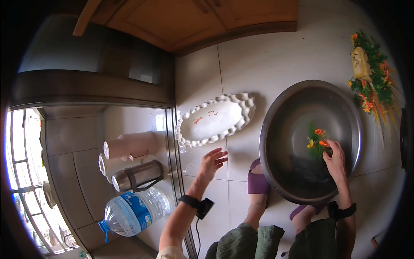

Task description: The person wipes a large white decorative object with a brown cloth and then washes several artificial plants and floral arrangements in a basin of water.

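A wide metal basin [281, 129] with water in it stands on the floor in front of me. My right hand [335, 158] reaches inside, its fingers closed on a small sprig of artificial flowers [318, 140] with orange and yellow blooms and green leaves. To the left of the basin, my left hand [213, 162] hovers over the tiles with fingers apart, holding nothing. Just beyond it lies a white oval tray [216, 121] with a scalloped, bumpy rim and a few brownish marks on its base.
More artificial flowers [372, 77] with a yellowish block lie at the far right. Left, past a sliding-door track [176, 155], stand a pink vacuum flask [132, 145], a steel flask [139, 176] and a large water bottle [136, 212]. Wooden cabinets [194, 22] line the far side.
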Action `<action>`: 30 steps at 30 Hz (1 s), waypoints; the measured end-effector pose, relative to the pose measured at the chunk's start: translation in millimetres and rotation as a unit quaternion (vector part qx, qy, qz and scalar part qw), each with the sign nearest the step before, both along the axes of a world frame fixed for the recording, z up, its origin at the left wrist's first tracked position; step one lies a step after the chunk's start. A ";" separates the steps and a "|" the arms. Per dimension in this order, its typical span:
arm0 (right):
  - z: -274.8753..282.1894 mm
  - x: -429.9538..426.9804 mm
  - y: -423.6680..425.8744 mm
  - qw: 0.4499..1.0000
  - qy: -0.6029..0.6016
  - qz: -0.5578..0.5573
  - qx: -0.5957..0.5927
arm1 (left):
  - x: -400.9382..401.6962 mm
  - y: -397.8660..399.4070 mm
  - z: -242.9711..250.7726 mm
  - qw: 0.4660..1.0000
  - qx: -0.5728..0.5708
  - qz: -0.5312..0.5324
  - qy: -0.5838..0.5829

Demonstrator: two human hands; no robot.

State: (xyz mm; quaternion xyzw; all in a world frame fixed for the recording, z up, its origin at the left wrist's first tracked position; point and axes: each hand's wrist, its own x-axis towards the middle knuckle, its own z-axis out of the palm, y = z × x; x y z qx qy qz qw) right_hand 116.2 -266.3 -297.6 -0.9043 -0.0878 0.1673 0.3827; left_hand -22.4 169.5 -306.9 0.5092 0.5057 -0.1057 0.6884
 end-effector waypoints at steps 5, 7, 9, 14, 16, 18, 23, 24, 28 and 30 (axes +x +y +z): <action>4.3 -0.8 7.3 1.000 0.004 0.007 -0.012 | 3.7 49.8 -18.6 0.970 -0.148 0.090 -0.170; 12.5 1.0 5.0 1.000 0.001 0.003 -0.015 | 15.2 56.1 -27.9 0.966 -0.166 0.066 -0.187; 27.3 4.1 -4.0 0.998 -0.003 0.003 -0.066 | 31.8 40.7 -45.5 0.963 -0.179 0.064 -0.191; 15.8 1.1 16.0 0.999 0.005 0.015 -0.043 | 67.8 63.0 -23.0 0.964 -0.134 0.027 -0.229; 20.1 5.1 10.7 0.999 -0.007 0.007 -0.043 | 88.1 53.5 -28.9 0.957 -0.148 0.043 -0.246; 18.8 6.7 6.1 0.999 -0.022 0.004 -0.041 | 108.0 45.8 -36.3 0.954 -0.153 0.079 -0.244; 11.7 4.6 16.1 1.000 -0.015 0.007 0.005 | 153.3 64.2 -33.8 0.958 -0.087 0.173 -0.212; 13.7 4.6 15.4 1.000 -0.007 0.006 0.012 | 162.8 61.3 -36.1 0.957 -0.073 0.181 -0.212; 18.6 9.4 22.0 0.999 0.051 -0.004 0.000 | 188.0 74.7 -32.5 0.955 -0.008 0.147 -0.259; 19.2 10.9 21.3 0.995 0.102 -0.016 -0.011 | 197.6 69.0 -29.5 0.945 0.011 0.138 -0.296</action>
